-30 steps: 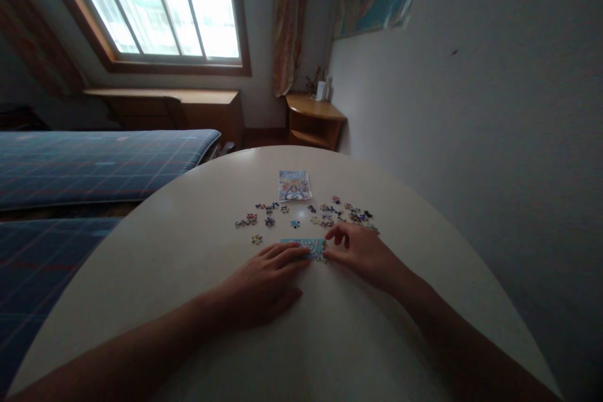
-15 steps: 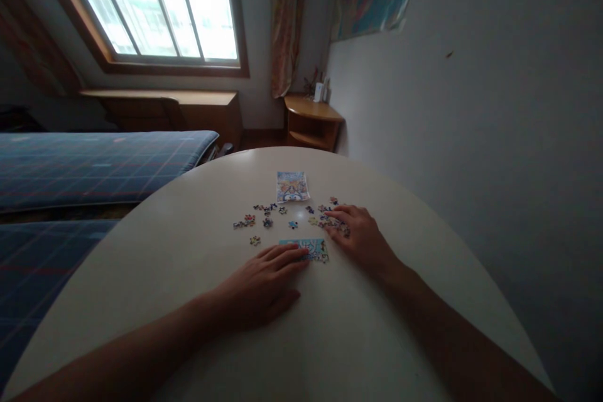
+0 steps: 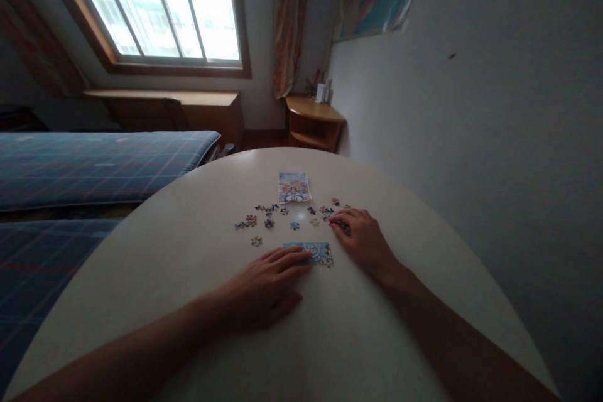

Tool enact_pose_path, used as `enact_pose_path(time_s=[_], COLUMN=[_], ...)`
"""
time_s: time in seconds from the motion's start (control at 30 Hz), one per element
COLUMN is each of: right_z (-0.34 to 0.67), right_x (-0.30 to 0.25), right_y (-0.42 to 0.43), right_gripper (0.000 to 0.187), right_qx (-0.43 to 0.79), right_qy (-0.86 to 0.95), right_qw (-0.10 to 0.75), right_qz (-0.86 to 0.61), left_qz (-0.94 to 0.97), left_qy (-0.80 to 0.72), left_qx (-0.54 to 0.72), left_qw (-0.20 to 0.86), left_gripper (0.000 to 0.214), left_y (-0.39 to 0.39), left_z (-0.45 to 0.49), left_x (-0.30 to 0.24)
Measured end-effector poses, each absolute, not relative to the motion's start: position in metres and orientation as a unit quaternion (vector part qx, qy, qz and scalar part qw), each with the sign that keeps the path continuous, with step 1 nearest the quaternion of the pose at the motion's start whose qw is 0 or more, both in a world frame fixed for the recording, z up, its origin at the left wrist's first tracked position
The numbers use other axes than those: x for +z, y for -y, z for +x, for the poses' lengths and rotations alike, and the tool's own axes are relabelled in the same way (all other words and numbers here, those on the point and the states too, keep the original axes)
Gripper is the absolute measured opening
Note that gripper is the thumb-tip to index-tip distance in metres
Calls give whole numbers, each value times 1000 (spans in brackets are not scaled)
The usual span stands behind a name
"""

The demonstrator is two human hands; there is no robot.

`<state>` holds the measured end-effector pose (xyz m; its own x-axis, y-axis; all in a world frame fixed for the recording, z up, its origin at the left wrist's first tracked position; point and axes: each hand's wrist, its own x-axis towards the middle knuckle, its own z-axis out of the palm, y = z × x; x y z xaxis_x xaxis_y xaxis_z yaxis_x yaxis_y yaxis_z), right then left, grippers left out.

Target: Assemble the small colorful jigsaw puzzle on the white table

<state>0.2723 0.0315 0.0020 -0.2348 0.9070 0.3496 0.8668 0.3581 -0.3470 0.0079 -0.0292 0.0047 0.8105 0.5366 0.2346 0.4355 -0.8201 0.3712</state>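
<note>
A joined strip of blue puzzle pieces (image 3: 315, 252) lies on the round white table (image 3: 198, 245). My left hand (image 3: 264, 289) lies flat, fingers stretched out, with its fingertips on the strip's near left edge. My right hand (image 3: 360, 235) rests over the right-hand cluster of loose puzzle pieces (image 3: 327, 210), fingers curled down onto them; I cannot make out whether a piece is between the fingertips. More loose pieces (image 3: 257, 221) are scattered to the left. A small reference picture (image 3: 294, 187) lies beyond them.
A white wall stands close on the right. Two beds with blue plaid covers (image 3: 94, 163) are on the left. A wooden corner shelf (image 3: 313, 122) and a window (image 3: 155, 6) are at the back.
My right hand left the right end of the joined strip and moved away from me onto the loose pieces. My left hand stayed on the strip.
</note>
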Motion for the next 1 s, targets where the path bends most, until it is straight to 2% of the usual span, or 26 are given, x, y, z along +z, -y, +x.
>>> enact_pose_path(time_s=[0.17, 0.33, 0.5, 0.77, 0.9, 1.0], right_z=[272, 272, 268, 262, 266, 274], right_x=[0, 1, 1, 0, -1, -6], right_y=[-32, -31, -31, -24, -27, -34], right_gripper=[22, 24, 25, 23, 24, 32], right_qx=[34, 30, 35, 48, 41, 5], right_qy=[777, 778, 788, 833, 817, 778], right_qw=[249, 256, 267, 271, 273, 286], right_qz=[-577, -573, -554, -480, -507, -559], left_qz=[933, 895, 887, 854, 842, 841], left_qy=[-276, -371, -401, -471, -495, -498], left_qx=[189, 231, 221, 219, 215, 212], left_qw=[134, 85, 62, 21, 16, 22], left_gripper=[44, 32, 43, 42, 43, 43], left_y=[28, 18, 8, 9, 9, 9], left_z=[10, 8, 3, 2, 1, 1], left_x=[4, 0, -5, -8, -9, -9])
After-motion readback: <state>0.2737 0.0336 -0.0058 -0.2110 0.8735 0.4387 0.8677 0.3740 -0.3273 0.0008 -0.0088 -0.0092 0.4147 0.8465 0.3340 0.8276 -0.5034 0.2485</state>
